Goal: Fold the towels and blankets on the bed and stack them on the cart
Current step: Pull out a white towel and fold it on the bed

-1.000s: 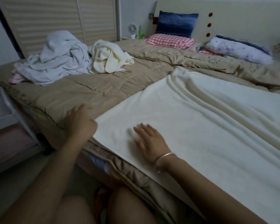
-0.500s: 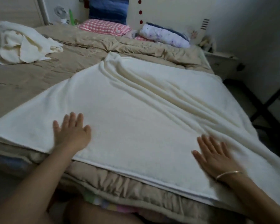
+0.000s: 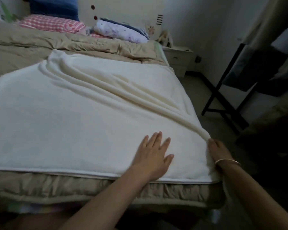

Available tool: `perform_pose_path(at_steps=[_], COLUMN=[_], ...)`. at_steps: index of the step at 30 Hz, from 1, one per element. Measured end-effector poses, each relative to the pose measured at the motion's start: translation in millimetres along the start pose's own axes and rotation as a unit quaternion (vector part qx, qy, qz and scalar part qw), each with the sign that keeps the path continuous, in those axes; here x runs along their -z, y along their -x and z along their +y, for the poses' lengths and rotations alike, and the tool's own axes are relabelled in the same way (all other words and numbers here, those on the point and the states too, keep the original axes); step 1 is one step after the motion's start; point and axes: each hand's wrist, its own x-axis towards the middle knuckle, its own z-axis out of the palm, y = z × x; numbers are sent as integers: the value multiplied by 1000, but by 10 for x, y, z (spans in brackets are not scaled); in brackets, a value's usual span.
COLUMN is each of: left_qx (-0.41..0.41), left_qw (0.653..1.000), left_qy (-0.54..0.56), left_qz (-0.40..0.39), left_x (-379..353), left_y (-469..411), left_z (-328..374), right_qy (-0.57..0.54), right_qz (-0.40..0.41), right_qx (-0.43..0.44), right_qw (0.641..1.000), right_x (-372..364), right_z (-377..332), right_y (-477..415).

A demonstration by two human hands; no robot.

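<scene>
A cream blanket (image 3: 83, 117) lay spread over the near right part of the bed (image 3: 96, 188). It looked soft and fleecy, with long diagonal folds running to its right edge (they met at the hand there). The left hand (image 3: 154, 156) pressed flat on it, fingers (image 3: 158, 138) straight and spread. The right hand (image 3: 219, 151), a bracelet (image 3: 227, 162) at its wrist, gripped the blanket's right edge.

Home bedroom, dim light. Wide bed (image 3: 106, 193) under tan quilt (image 3: 90, 47); cream blanket (image 3: 73, 122) spread over near end. Pillows piled at head: red-checked pillow (image 3: 51, 24), dark blue pillow (image 3: 53, 7), floral pillow (image 3: 121, 31). Pale headboard (image 3: 123, 9) with red dots against plain wall (image 3: 198, 22). Small white nightstand (image 3: 178, 58) just beside bed. Black-framed rack (image 3: 223, 97) on floor at right, dark fabric on it
</scene>
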Motion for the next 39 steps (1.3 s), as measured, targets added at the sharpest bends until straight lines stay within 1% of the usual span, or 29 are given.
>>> perform_pose_path(at_steps=[1, 2, 4, 8, 11, 14, 16, 20, 22, 25, 27, 28, 29, 30, 31, 32, 33, 34, 35, 36, 37, 38, 39], left_qx=[-15, -20, -19, -12, -6, -2, 0, 1, -1, 2, 9, 12, 13, 15, 17, 25, 51, 99, 157, 213, 259, 301, 333], left_qw=[1000, 1000, 1000, 1000, 1000, 999, 999, 999, 999, 999, 998, 998, 997, 996, 994, 991, 983, 964, 940, 923, 917, 914, 912], left_qy=[-9, -12, -6, -9, -4, -7, -12, -18, -23, -29, -28, -24, -11, 12, 43, 91, 164, 246, 304, 315, 289, 249, 212], left_qz=[0, -2, -4, -15, -31, -44, -46, -41, -39, -42, -47, -57, -71, -90, -99, -92, -62, -26, 20, 62, 96, 113, 114], left_x=[-18, -27, -25, -31, -42, -47, -45, -48, -68, -120, -155, -161, -137, -82, -5, 92, 198, 320, 424, 521, 588, 616, 622], left_y=[1, 3, 17, 38, 64, 69, 73, 77, 67, 51, 55, 53, 37, 6, -49, -121, -210, -305, -383, -471, -517, -561, -571], left_z=[40, 43, 20, 14, 31, 49, 54, 140, 227, 288, 283, 275, 264, 242, 193, 128, 36, -78, -200, -356, -509, -705, -878], right_qy=[-42, -62, -66, 12, 54, 145, 176, 105, 87, 122, 138, 135, 126, 121, 128, 133, 138, 131, 133, 164, 223, 274, 280], right_qz=[16, 36, 62, 57, 88, 64, 56, 94, 82, 20, -10, -10, 9, 35, 62, 67, 39, -17, -80, -127, -159, -179, -180], right_qx=[-15, -19, -10, 41, 91, 89, 88, 107, 87, 49, 35, 46, 86, 156, 232, 294, 336, 376, 403, 434, 454, 459, 447], right_qw=[999, 997, 996, 997, 990, 983, 979, 984, 989, 991, 990, 990, 988, 980, 962, 944, 931, 917, 902, 877, 848, 826, 830], right_x=[67, 120, 173, 181, 162, 113, 63, 150, 208, 110, 85, 114, 161, 187, 165, 102, -31, -222, -445, -686, -859, -978, -998], right_z=[27, 45, 68, 160, 217, 264, 305, 400, 472, 609, 566, 483, 370, 238, 53, -163, -411, -640, -825, -971, -1019, -1010, -964], right_y=[11, 19, 49, 141, 169, 153, 138, 119, 98, 84, 69, 44, 13, -31, -71, -68, -33, 10, 76, 92, 103, -18, -137])
